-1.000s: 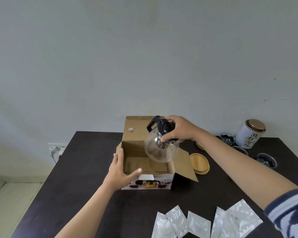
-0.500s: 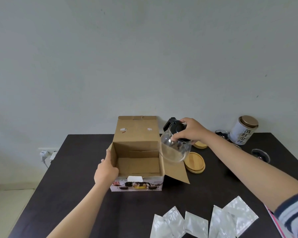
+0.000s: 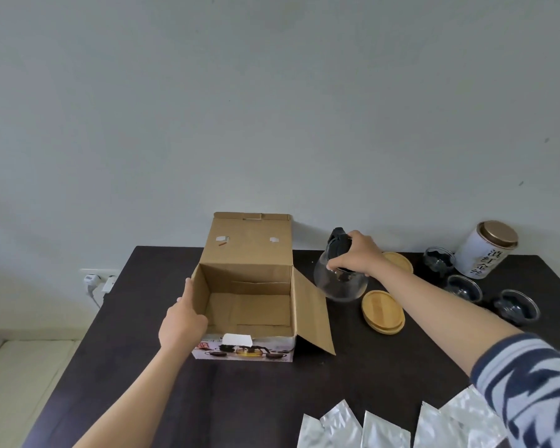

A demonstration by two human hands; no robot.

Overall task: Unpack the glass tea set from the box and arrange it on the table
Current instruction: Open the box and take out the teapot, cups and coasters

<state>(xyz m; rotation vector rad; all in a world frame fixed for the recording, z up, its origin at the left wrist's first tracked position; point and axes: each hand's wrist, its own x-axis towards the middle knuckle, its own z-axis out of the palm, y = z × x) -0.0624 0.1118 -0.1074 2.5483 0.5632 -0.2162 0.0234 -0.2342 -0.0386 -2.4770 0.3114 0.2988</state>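
Note:
An open cardboard box (image 3: 249,305) stands on the dark table (image 3: 240,399), its inside showing only bare cardboard. My left hand (image 3: 181,318) grips the box's left wall near the front corner. To the right of the box, my right hand (image 3: 356,257) grips the black lid and collar of a clear glass teapot (image 3: 340,281), which is low over or on the table beside the box's right flap. Three small glass cups (image 3: 440,260) (image 3: 463,287) (image 3: 516,307) stand at the right. Round bamboo coasters (image 3: 383,312) (image 3: 398,261) lie near the teapot.
A white tea tin (image 3: 485,250) with a gold lid stands at the back right against the wall. Several silver foil packets (image 3: 385,428) lie along the table's front edge. A wall socket with plugs (image 3: 97,281) is left of the table.
My right hand has carried the teapot out of the box, rightwards and down beside the right flap. My left hand has shifted from the front corner to the left wall.

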